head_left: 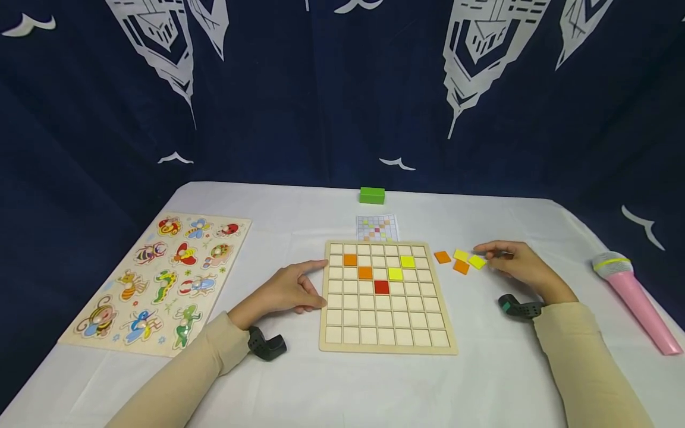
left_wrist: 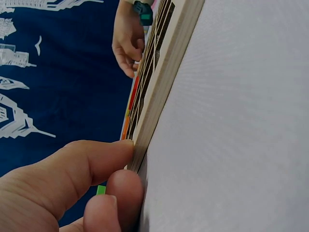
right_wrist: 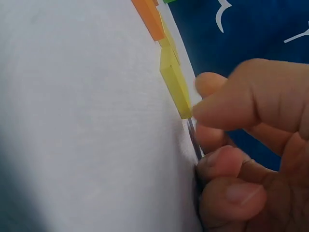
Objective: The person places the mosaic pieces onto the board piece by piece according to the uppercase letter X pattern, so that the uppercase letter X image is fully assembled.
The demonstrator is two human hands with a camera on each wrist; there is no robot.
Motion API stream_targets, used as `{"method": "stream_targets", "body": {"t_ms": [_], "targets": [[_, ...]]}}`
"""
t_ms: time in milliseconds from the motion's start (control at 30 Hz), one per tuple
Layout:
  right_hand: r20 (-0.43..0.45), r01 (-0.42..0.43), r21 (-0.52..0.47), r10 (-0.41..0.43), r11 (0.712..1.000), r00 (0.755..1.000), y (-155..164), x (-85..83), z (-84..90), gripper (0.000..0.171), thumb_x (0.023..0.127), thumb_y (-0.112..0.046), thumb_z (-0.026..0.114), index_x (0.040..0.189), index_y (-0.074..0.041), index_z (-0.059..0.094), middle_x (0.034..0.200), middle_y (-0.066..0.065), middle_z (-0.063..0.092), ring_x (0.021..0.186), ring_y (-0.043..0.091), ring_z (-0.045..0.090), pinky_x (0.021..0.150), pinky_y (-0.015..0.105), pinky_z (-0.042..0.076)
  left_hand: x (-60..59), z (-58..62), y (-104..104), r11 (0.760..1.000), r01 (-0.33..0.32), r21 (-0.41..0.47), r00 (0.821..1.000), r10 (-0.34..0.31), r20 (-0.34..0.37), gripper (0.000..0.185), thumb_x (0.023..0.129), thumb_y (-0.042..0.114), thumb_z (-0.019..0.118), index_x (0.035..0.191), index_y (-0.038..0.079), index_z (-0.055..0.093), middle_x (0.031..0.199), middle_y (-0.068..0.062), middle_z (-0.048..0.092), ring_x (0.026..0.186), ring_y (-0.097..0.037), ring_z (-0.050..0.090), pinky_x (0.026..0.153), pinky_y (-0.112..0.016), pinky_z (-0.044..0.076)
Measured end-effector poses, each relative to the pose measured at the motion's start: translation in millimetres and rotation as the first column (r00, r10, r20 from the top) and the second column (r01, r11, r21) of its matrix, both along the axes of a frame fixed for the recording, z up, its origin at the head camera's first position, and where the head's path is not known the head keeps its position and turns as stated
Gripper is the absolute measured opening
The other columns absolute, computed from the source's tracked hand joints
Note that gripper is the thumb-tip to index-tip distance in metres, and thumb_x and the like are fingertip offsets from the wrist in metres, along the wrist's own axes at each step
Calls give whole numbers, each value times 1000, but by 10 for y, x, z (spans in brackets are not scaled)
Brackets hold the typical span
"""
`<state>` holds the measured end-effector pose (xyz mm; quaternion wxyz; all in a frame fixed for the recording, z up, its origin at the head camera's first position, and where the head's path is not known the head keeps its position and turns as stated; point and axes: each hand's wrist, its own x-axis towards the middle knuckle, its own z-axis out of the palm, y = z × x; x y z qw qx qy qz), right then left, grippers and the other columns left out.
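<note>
Wooden grid board (head_left: 398, 337) is touched, ungripped, by left hand (head_left: 286, 290). Nothing seen held by right hand (head_left: 518, 266); near orange tile (head_left: 461, 267) could be knocked by off-centre pinch on rightmost yellow tile (head_left: 477, 261).

A person's right hand (right_wrist: 251, 125), its grip loose and fingers bent, has one fingertip (right_wrist: 205, 115) right by the end of a yellow tile (right_wrist: 175, 87) lying on a white-covered desk (right_wrist: 87, 121); whether they touch cannot be told. Just beyond, a second, partly hidden yellow tile (right_wrist: 171, 42) and an orange tile (right_wrist: 147, 18) line up toward the frame's upper edge. Navy cloth (right_wrist: 203, 46) with white birdlike shapes (right_wrist: 218, 17) hangs behind.
</note>
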<state>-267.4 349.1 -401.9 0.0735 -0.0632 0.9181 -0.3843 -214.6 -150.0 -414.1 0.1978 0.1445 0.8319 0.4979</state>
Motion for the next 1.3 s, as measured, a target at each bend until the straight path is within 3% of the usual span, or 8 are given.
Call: {"method": "stream_targets", "body": {"t_ms": [133, 300, 700, 967, 1300], "targets": [[-34, -66, 76, 69, 995, 997, 5, -12, -12, 47, 93, 1, 68, 139, 11, 64, 124, 23, 67, 95, 18, 54, 73, 23, 49, -4, -1, 0, 1000, -1, -3, 1000, 1, 0, 89, 85, 8, 89, 163, 4, 46, 80, -4, 75, 57, -11, 63, 58, -24, 56], [-23, -67, 113, 70, 991, 997, -8, -13, -1, 47, 93, 0, 69, 138, 11, 65, 123, 24, 68, 95, 21, 54, 71, 24, 48, -7, -2, 1, 1000, -5, -4, 1000, 5, 1, 89, 85, 8, 89, 163, 4, 46, 80, -4, 75, 56, -11, 63, 57, -24, 56], [39, -48, 4, 48, 999, 998, 55, 0, 23, 48, 93, -6, 81, 133, 16, 64, 102, 5, 66, 78, 10, 55, 66, 23, 51, -5, 8, 2, 1000, -13, -9, 1000, 13, -6, 88, 85, 8, 89, 163, 5, 47, 81, -4, 75, 57, -10, 64, 57, -24, 55], [41, -40, -15, 41, 999, 998, 35, -1, 39, 47, 97, -15, 79, 134, 11, 64, 108, 8, 70, 80, 11, 60, 66, 26, 56, -5, -3, -2, 1000, -11, -5, 1000, 11, -2, 89, 85, 8, 89, 163, 4, 47, 80, -4, 75, 56, -10, 63, 57, -24, 55], [-11, -94, -36, 93, 995, 996, -168, 22, 123, 40, 96, -8, 79, 130, 8, 67, 108, 12, 69, 72, 14, 58, 60, 28, 55, -5, 7, 4, 1000, -1, 5, 1000, 1, 5, 89, 85, 7, 89, 163, 4, 45, 79, -4, 75, 56, -11, 62, 57, -24, 56]]}}
